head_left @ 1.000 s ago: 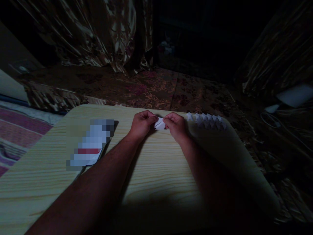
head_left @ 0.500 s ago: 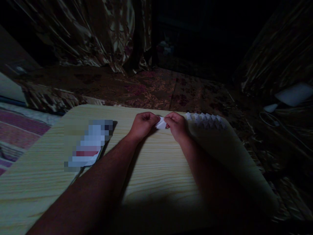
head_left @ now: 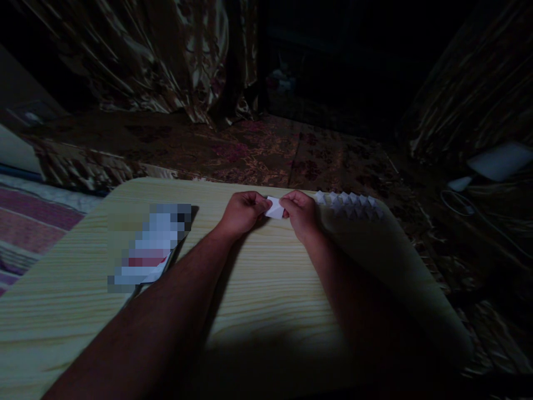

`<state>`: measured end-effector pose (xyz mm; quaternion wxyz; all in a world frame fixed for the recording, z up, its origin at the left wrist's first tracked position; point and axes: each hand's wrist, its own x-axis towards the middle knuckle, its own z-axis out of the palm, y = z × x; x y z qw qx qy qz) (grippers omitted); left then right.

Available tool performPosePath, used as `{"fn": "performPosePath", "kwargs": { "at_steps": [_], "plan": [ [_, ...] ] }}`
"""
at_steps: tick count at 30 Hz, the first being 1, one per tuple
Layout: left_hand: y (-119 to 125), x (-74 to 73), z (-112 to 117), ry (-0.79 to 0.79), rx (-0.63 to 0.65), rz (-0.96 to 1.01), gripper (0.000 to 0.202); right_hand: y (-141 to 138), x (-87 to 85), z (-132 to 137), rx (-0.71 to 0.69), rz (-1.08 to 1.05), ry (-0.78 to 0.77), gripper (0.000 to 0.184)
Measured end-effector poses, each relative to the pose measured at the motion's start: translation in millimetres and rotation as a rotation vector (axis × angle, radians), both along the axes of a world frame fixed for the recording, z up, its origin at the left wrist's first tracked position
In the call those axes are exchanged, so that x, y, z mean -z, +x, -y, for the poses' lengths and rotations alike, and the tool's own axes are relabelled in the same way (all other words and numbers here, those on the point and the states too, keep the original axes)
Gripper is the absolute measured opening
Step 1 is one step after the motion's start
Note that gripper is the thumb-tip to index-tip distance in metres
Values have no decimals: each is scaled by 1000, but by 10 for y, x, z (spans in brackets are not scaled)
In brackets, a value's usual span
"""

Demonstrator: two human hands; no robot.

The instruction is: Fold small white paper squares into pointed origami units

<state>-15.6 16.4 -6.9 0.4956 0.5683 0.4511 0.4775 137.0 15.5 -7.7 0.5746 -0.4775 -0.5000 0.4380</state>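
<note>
A small white folded paper piece sits pinched between both hands near the far edge of a light wooden table. My left hand grips its left end with curled fingers. Fingers of my right hand are closed on its right end. Just right of my right hand lies a row of several small white folded paper pieces with pointed tops, along the table's far right corner.
A blurred flat object lies on the table's left part. Beyond the table is a dark patterned cloth and hanging curtains. A striped mat lies left; a white cable and pale objects lie right.
Both hands stay in place on the paper piece; the fingers have shifted slightly and the paper now shows a flatter, squarer face.
</note>
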Motion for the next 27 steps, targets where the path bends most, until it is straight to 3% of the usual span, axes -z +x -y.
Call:
{"fn": "performPosePath", "kwargs": {
  "at_steps": [15, 20, 27],
  "plan": [
    [4, -17, 29, 113, -1, -101, 34, 30, 60, -66, 36, -22, 6, 11],
    [-13, -13, 27, 32, -59, -6, 38, 171, 95, -181, 205, -84, -3, 12],
    [51, -52, 42, 74, -35, 18, 42, 112, 73, -117, 99, -27, 34, 12]
  ]
}}
